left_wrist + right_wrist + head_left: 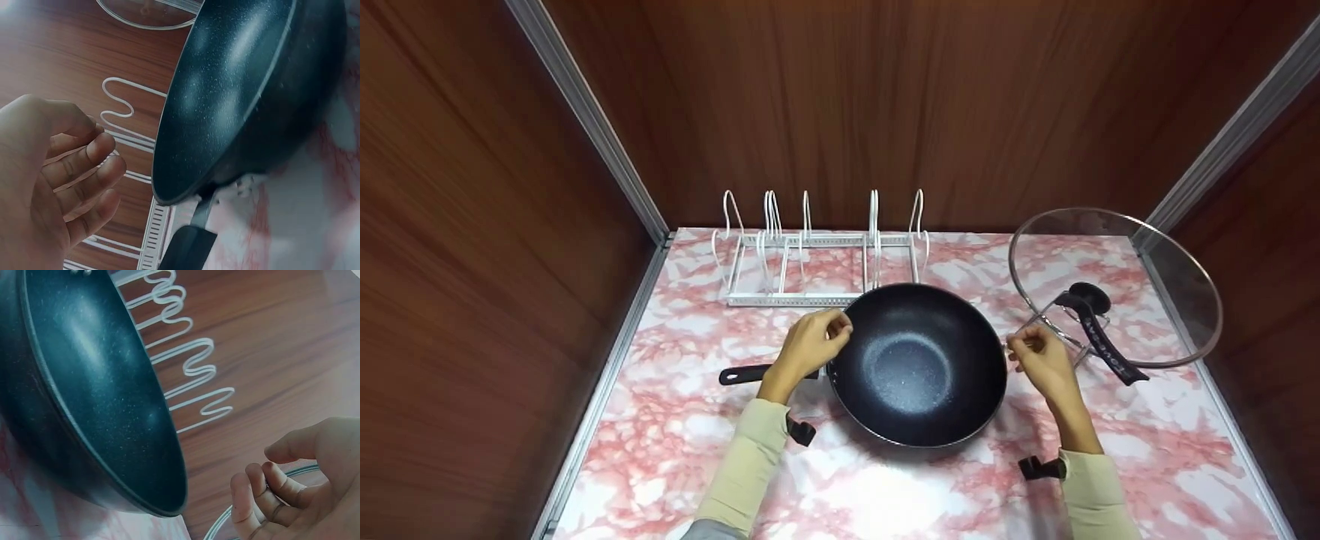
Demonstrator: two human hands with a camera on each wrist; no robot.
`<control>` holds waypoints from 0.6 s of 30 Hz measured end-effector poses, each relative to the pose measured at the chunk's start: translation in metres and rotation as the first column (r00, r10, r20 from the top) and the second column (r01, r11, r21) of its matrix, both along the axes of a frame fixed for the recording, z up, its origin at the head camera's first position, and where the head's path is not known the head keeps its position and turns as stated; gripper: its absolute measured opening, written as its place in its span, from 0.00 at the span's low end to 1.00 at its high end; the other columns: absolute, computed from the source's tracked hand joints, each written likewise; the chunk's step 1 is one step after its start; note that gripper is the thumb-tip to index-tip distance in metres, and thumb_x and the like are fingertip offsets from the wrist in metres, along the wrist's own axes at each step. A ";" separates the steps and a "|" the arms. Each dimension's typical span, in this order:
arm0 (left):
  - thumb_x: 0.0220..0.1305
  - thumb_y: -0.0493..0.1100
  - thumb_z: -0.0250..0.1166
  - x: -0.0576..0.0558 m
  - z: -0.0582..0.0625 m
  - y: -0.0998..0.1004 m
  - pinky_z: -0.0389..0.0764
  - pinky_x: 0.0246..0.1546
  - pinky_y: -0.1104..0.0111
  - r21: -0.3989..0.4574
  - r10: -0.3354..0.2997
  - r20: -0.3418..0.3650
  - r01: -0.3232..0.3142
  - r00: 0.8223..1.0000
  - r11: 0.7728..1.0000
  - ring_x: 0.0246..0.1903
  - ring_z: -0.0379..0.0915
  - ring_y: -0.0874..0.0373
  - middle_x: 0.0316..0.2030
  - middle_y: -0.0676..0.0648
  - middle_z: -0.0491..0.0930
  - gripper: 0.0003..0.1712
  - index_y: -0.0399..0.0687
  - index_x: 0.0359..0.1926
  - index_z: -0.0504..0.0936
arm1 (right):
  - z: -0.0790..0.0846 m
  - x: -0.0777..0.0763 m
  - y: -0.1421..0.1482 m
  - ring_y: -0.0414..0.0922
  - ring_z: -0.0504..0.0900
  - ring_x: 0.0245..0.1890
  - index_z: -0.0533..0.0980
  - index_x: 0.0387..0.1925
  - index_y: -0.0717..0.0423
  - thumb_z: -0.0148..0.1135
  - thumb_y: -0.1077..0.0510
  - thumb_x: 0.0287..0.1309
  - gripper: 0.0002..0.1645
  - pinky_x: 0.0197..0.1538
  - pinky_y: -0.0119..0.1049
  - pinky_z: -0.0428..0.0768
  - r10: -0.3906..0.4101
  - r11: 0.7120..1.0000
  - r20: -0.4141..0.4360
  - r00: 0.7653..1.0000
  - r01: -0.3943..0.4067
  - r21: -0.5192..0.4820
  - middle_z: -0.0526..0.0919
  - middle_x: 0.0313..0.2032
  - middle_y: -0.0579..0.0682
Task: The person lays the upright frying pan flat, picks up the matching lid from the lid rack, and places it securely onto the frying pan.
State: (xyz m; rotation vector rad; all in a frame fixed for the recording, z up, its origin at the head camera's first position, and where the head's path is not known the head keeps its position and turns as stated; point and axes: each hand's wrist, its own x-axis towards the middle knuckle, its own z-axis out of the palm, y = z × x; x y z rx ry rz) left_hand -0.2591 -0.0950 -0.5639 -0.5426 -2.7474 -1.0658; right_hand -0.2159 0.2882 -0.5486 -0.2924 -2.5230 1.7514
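A black wok [911,364] with a speckled inside sits on the table, its black handle [746,374] pointing left. My left hand [812,341] hovers by the wok's left rim with fingers loosely curled. In the left wrist view a gap shows between those fingers [104,169] and the rim, and they hold nothing. On the other side, my right hand [1044,360] is beside the right rim, thumb and fingers bent loosely. The right wrist view shows this hand [304,478] apart from the wok [101,394] too, with nothing in its grasp.
Behind the wok stands a white wire rack [802,301] with upright loops. At the right a glass lid [1162,300] stands tilted, with a black knob [1091,298] and a curved black lettered piece [1102,345]. Wooden panels [825,112] enclose the marbled table [660,420].
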 end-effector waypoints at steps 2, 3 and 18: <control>0.71 0.45 0.66 -0.001 0.001 0.004 0.80 0.39 0.67 0.013 0.000 0.007 0.000 1.000 1.000 0.34 0.80 0.62 0.33 0.54 0.87 0.06 0.51 0.41 0.87 | 0.003 -0.001 0.000 0.31 0.81 0.28 0.74 0.47 0.67 0.58 0.63 0.72 0.09 0.31 0.26 0.81 0.003 1.000 0.001 1.000 -0.003 0.007 0.82 0.31 0.38; 0.72 0.45 0.65 -0.002 0.001 0.006 0.80 0.39 0.67 0.018 0.001 0.011 -0.001 1.000 1.000 0.34 0.80 0.62 0.34 0.54 0.87 0.06 0.51 0.41 0.87 | 0.004 -0.001 0.001 0.31 0.81 0.29 0.74 0.47 0.67 0.58 0.63 0.72 0.09 0.31 0.26 0.82 0.005 1.000 0.003 1.000 -0.005 0.010 0.82 0.31 0.38; 0.73 0.46 0.65 -0.018 0.008 0.045 0.82 0.44 0.66 0.069 -0.046 0.046 0.043 0.998 0.997 0.36 0.81 0.61 0.36 0.53 0.89 0.06 0.52 0.43 0.88 | 0.019 -0.007 0.002 0.32 0.82 0.28 0.77 0.46 0.66 0.61 0.62 0.71 0.10 0.30 0.25 0.82 -0.035 0.995 -0.056 0.998 0.040 0.087 0.84 0.30 0.38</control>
